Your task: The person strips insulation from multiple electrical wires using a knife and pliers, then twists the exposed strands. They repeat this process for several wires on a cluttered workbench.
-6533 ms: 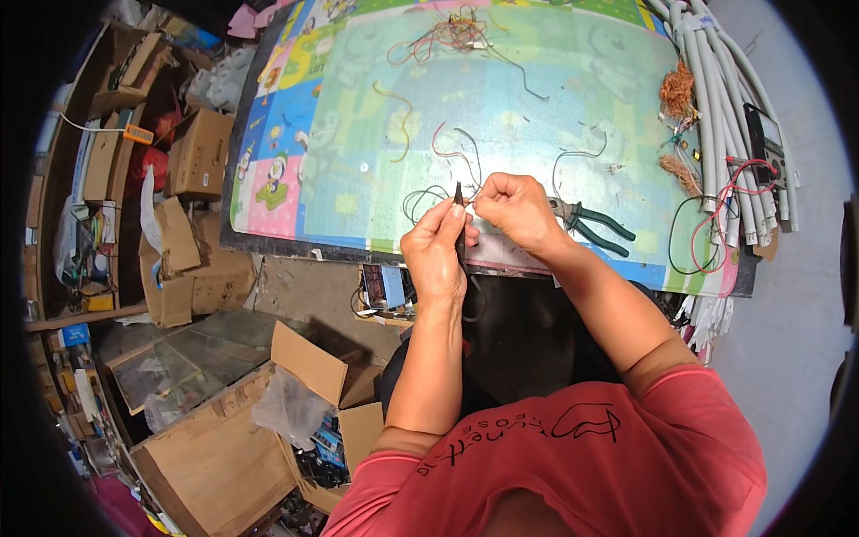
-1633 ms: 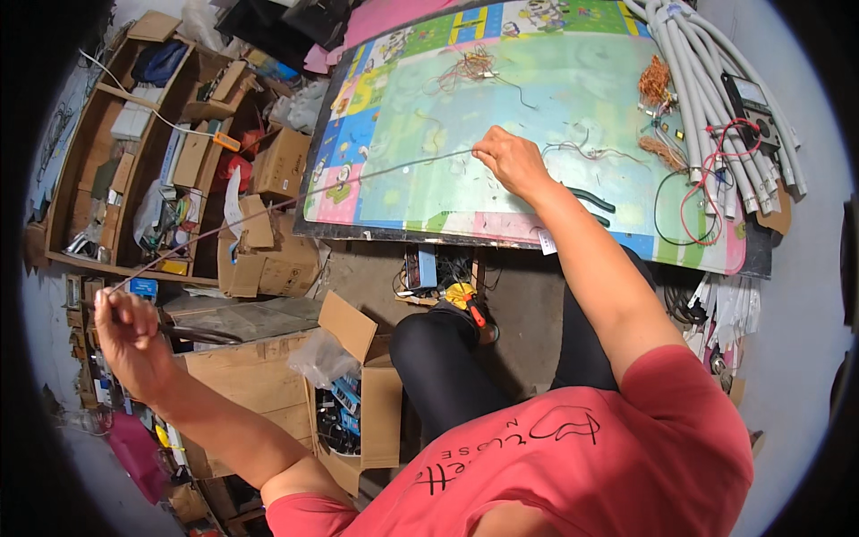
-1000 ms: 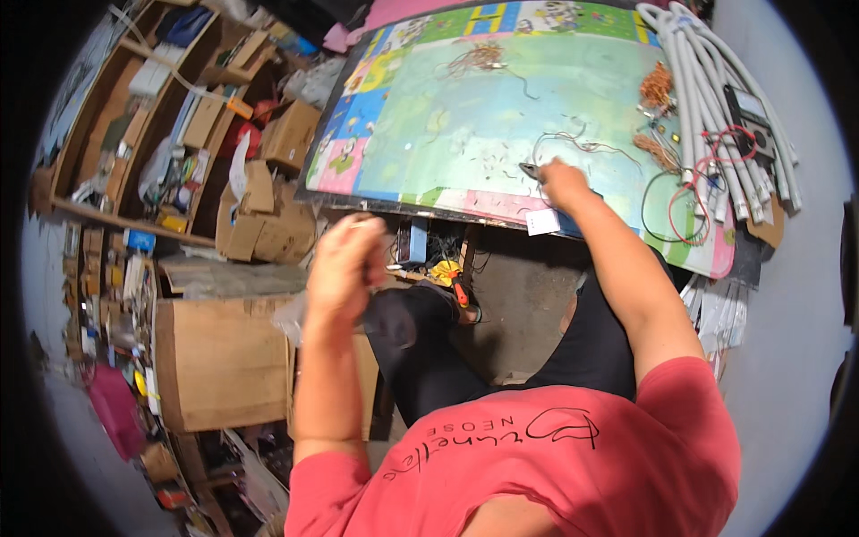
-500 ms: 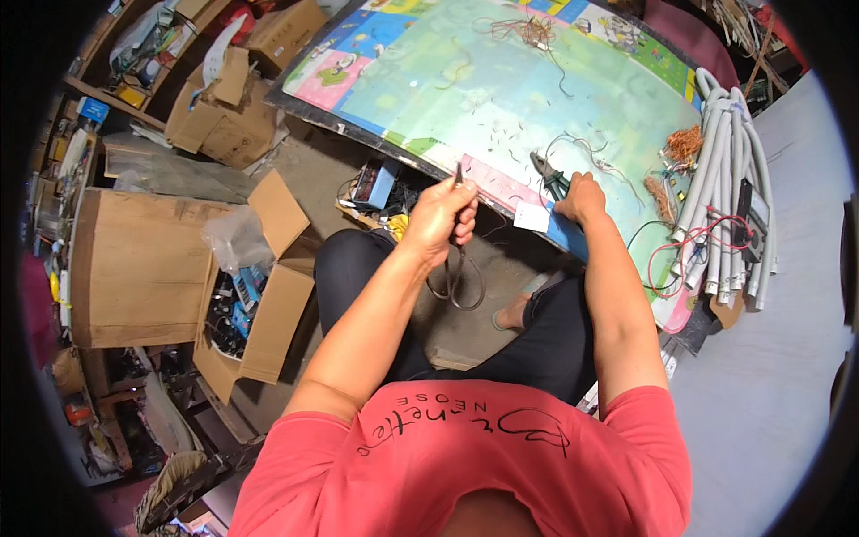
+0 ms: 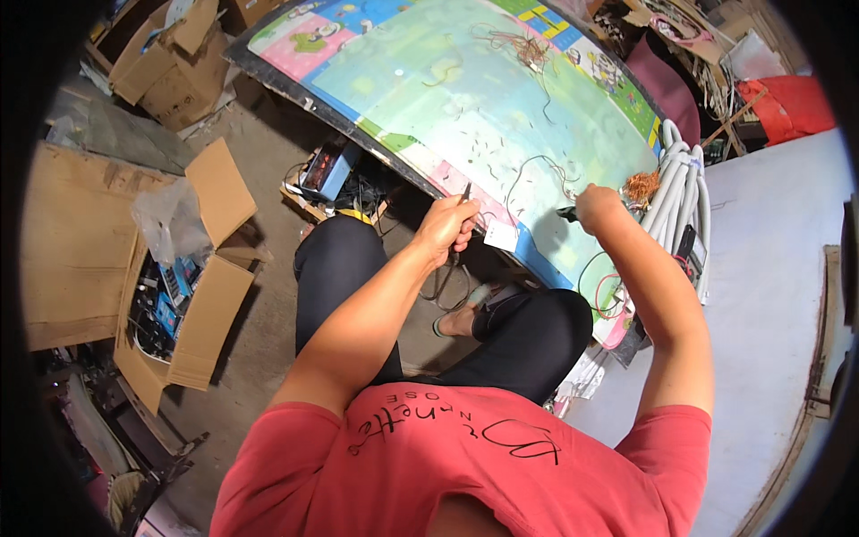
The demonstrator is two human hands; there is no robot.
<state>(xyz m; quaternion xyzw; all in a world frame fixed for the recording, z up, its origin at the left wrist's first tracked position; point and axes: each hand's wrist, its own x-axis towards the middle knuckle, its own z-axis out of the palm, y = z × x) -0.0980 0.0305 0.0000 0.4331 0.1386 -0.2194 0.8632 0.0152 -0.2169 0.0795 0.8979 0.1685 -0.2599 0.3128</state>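
Observation:
My left hand (image 5: 446,227) is closed round a dark cable (image 5: 465,191) at the table's near edge. A short end of it sticks up above my fist, and the rest hangs in a loop below. My right hand (image 5: 599,208) is closed on the pliers (image 5: 567,214), held over the table. Only their dark head shows, pointing left toward the cable; the handles are hidden in my fist. Between my hands a small white square plate (image 5: 502,234) lies at the table's edge. A thin dark wire (image 5: 512,183) curves across the tabletop behind it.
The table (image 5: 420,98) has a colourful printed cover scattered with wire scraps. A copper-coloured wire tangle (image 5: 528,52) lies at its far side. Bundled white tubes (image 5: 676,192) and a copper wire clump (image 5: 641,186) are on the right. An open cardboard box (image 5: 210,313) stands on the floor left.
My right hand has taken the pliers off the tabletop and turned their head leftward. My left hand still grips the cable. The whole view has shifted, bringing more of the right side in.

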